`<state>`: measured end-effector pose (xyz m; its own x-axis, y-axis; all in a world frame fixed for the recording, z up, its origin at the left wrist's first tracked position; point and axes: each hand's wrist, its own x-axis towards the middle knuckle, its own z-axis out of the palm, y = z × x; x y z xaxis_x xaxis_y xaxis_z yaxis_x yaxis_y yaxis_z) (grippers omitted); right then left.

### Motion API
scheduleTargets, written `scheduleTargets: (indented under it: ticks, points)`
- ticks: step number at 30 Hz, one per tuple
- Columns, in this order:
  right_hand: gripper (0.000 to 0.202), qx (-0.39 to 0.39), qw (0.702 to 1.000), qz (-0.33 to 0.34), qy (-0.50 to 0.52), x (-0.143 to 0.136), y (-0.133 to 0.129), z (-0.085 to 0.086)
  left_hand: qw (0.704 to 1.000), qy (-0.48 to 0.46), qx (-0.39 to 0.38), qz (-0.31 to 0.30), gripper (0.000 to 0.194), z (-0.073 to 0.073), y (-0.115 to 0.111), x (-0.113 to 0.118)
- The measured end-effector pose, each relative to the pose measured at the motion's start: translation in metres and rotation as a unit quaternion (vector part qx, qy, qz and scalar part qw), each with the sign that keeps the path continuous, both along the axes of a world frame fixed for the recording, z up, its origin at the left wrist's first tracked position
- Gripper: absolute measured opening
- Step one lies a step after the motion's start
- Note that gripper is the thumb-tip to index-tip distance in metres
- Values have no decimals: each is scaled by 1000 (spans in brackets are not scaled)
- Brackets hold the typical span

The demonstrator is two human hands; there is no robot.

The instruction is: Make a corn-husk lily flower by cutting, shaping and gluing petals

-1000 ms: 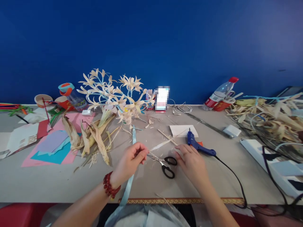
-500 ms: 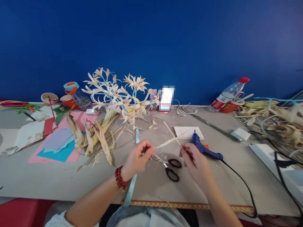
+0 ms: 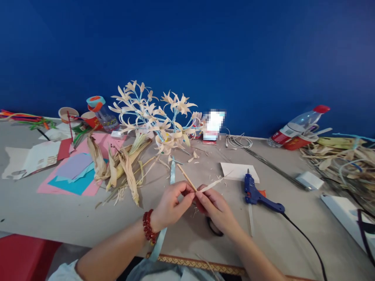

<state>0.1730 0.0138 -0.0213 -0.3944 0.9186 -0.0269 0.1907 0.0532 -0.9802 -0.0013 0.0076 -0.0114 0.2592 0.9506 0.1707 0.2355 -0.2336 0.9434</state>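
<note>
My left hand (image 3: pixel 175 203) and my right hand (image 3: pixel 216 207) meet fingertip to fingertip above the table, both closed in a pinch. A thin wooden stick (image 3: pixel 186 177) rises up and left from between them. From the same spot a pale strip of corn husk (image 3: pixel 216 182) points to the right. The fingers cover where stick and strip meet. Under my right hand, a black loop of the scissors (image 3: pixel 215 231) shows; the rest is hidden. A blue hot glue gun (image 3: pixel 258 196) lies to the right, a clear glue stick (image 3: pixel 251 220) below it.
Husk flowers (image 3: pixel 164 125) on blue stems stand at the back. Dried corn husks (image 3: pixel 129 173) and coloured paper (image 3: pixel 72 183) lie left, beside a light-blue ribbon (image 3: pixel 172 173). Right are a white card (image 3: pixel 234 171), wires (image 3: pixel 275 166), a bottle (image 3: pixel 295 127) and a power strip (image 3: pixel 341 218).
My hands have come together from apart. The stick has moved left with my right hand, which now covers most of the scissors. The view has shifted slightly.
</note>
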Motion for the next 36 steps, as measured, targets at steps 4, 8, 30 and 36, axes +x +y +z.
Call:
scheduleTargets:
  ticks: [4, 8, 30, 36]
  points:
    - [40, -42, 998, 23, 28, 5, -2, -5, 1000, 11, 27, -1, 13, 1, -2, 1]
    - [45, -34, 999, 33, -7, 5, -3, -2, 998, 42, 48, 16, 13, 1, -4, 1]
    - [48, -59, 995, 10, 79, -4, -13, 1, 989, 25, 143, -22, 10, 2, -4, 0]
    - [50, -235, 941, 39, 239, -5, -18, -3, 985, -31, 164, -49, 9, 6, -6, 1]
